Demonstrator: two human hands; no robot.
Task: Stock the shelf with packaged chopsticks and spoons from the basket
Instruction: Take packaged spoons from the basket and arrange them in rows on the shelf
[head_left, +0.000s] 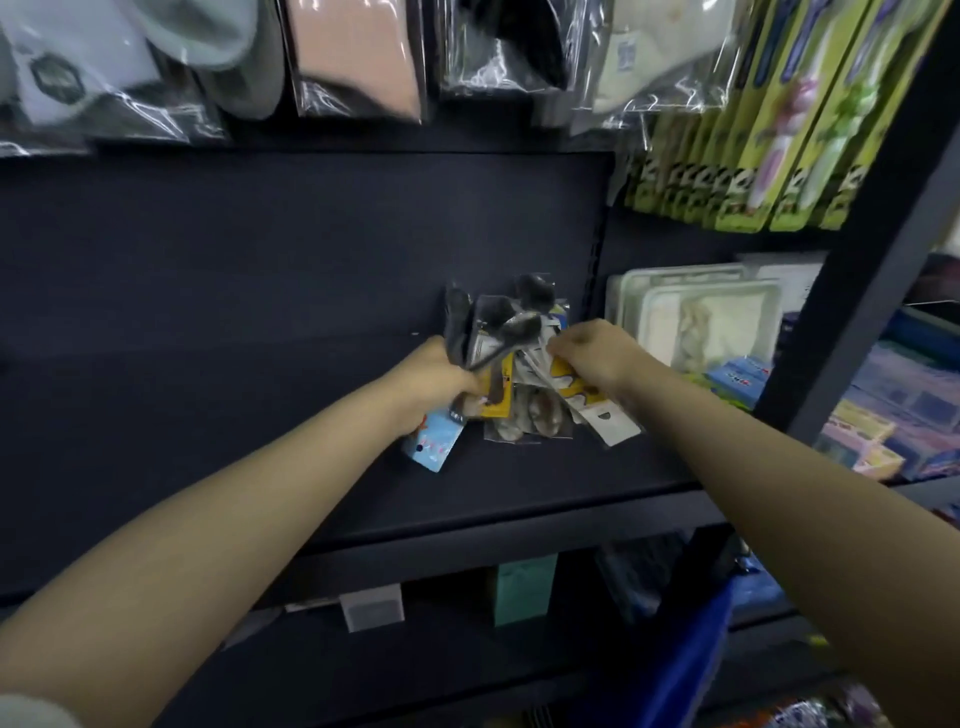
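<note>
A bundle of packaged spoons in clear wrappers with yellow, blue and white header cards is held upright over the dark shelf board, near its right end. My left hand grips the bundle from the left, dark spoon bowls sticking up above the fist. My right hand pinches the packs on the right side by a yellow-and-white card. A light blue card hangs below my left hand. Part of a blue basket shows at the bottom right.
Bagged goods hang above the shelf. Green carded packs hang at the upper right. White trays in plastic stand right of the divider. A dark upright post runs down the right. Price tags sit on the lower shelf edge.
</note>
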